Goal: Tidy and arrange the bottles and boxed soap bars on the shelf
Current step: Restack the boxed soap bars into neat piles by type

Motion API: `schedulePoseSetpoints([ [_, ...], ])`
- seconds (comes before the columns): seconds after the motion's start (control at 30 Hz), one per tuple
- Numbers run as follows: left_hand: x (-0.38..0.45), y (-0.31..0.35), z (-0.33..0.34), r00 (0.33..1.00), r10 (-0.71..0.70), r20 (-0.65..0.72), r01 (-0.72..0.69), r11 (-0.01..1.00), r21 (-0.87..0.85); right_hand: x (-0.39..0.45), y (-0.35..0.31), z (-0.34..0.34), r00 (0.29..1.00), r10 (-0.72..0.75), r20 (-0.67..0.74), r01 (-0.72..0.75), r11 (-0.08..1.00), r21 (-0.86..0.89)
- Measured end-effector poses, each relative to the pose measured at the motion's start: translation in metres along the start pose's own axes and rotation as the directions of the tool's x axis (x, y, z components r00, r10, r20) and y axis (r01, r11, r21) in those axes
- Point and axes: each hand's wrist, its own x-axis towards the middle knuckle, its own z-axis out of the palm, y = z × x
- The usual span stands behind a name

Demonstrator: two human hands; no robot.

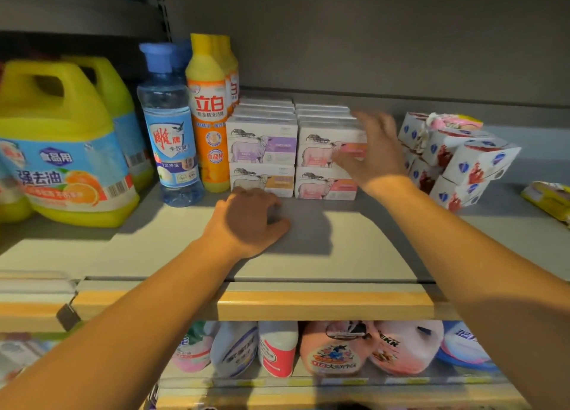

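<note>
Boxed soap bars with sheep pictures stand in two stacks at the shelf's middle: a purple-labelled stack [262,147] and a pink-labelled stack [324,153]. My right hand [373,150], blurred, lies with spread fingers against the right side of the pink stack. My left hand [249,221] rests on the shelf [339,243] with curled fingers, just in front of the purple stack's bottom box. To the left stand a clear blue-capped bottle [169,131], an orange and yellow bottle [209,116] and a big yellow jug [61,150].
A loose pile of white soap boxes with red prints [456,159] sits to the right of my right hand. A yellow packet [549,199] lies at the far right edge. The lower shelf holds several bottles and pouches [336,348].
</note>
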Motion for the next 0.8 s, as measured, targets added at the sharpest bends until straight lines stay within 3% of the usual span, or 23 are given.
schedulePoseSetpoints([
  [0.13,0.0,0.001,0.001,1.0,-0.006,0.001,0.006,1.0,0.006,-0.017,0.006,0.011,0.973,0.221,-0.07,-0.207,0.964,0.169],
  [0.27,0.0,0.0,0.003,1.0,-0.008,-0.014,0.008,1.0,0.0,-0.033,0.012,0.026,0.958,0.269,-0.1,-0.242,0.945,0.219],
  [0.8,-0.001,0.002,0.002,0.999,-0.012,-0.03,0.011,1.0,-0.019,-0.023,0.006,0.035,0.932,0.352,-0.088,-0.355,0.935,-0.012],
])
